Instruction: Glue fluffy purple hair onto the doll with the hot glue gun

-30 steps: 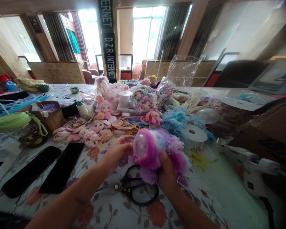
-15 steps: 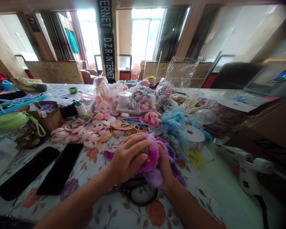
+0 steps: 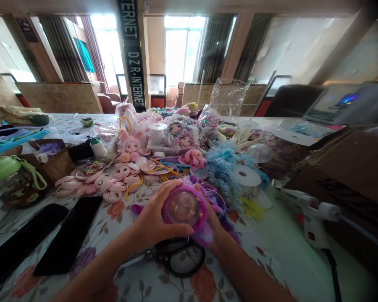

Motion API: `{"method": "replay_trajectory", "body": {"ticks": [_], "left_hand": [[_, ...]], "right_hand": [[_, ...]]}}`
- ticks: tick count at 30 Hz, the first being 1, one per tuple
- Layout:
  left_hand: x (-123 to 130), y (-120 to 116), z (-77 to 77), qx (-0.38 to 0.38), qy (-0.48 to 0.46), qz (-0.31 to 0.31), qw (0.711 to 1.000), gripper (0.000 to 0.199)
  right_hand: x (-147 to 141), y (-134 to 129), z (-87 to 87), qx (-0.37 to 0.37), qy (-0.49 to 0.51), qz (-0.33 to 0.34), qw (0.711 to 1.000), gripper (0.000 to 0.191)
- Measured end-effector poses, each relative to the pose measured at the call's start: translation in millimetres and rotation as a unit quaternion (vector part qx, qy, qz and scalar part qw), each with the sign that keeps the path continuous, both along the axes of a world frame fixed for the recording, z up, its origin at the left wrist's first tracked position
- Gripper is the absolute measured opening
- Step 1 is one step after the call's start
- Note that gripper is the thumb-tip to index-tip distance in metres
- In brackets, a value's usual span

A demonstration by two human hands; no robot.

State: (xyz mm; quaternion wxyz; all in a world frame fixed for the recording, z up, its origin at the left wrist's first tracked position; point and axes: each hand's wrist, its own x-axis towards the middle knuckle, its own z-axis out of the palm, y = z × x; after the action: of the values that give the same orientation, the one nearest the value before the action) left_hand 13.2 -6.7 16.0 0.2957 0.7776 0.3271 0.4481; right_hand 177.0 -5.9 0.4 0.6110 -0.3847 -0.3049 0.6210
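A fluffy magenta and purple piece (image 3: pixel 203 209) with a clear, shiny dome (image 3: pixel 184 206) in its middle is held between both hands. My left hand (image 3: pixel 157 216) curls round its left side, thumb along the lower edge. At the right side, my right hand (image 3: pixel 213 222) grips it, its fingers partly hidden behind the fluff. Purple fluffy strands and a string of beads (image 3: pixel 222 197) lie beside and behind it. Black-handled scissors (image 3: pixel 186 274) rest on the flowered tablecloth (image 3: pixel 141 281) just below the hands.
Pink doll faces (image 3: pixel 113 188), blue curly yarn (image 3: pixel 222 167) and a white spool (image 3: pixel 246 176) lie beyond the hands. Two black flat objects (image 3: pixel 69 235) are at left. A white glue gun (image 3: pixel 311 214) and a cardboard box (image 3: pixel 343 167) stand at right.
My left hand has drawn back from over the piece to its left side, uncovering the clear dome. The whole view has shifted slightly, with surroundings appearing further left.
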Motion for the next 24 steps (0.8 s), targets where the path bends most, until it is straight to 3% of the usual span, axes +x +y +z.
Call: {"method": "replay_trajectory", "body": {"ticks": [5, 11, 13, 16, 19, 21, 24], "left_hand": [[-3, 4, -11.8, -0.017, -0.003, -0.009, 1.0, 0.099], [-4, 3, -17.4, -0.108, -0.093, 0.039, 0.989, 0.086], [-2, 3, -19.0, -0.117, -0.146, 0.094, 0.978, 0.083], [2, 4, -19.9, -0.097, -0.185, 0.256, 0.944, 0.08], [9, 3, -20.6, -0.037, -0.164, 0.362, 0.917, 0.084], [14, 0, -22.2, 0.004, -0.15, 0.352, 0.924, 0.086], [19, -5, -23.5, 0.01, -0.147, 0.283, 0.948, 0.085]], "right_hand": [[-3, 2, 4.7, -0.025, 0.006, 0.052, 0.998, 0.037], [1, 1, 15.4, -0.047, 0.074, 0.154, 0.984, 0.05], [3, 0, 15.6, -0.028, 0.085, 0.172, 0.981, 0.056], [1, 0, 7.6, 0.029, 0.052, 0.147, 0.987, 0.057], [-6, 0, -5.2, 0.091, 0.003, 0.095, 0.991, 0.087], [-12, -1, -10.8, 0.115, -0.017, 0.086, 0.99, 0.106], [-15, -3, -10.8, 0.133, -0.056, 0.051, 0.988, 0.107]]}}
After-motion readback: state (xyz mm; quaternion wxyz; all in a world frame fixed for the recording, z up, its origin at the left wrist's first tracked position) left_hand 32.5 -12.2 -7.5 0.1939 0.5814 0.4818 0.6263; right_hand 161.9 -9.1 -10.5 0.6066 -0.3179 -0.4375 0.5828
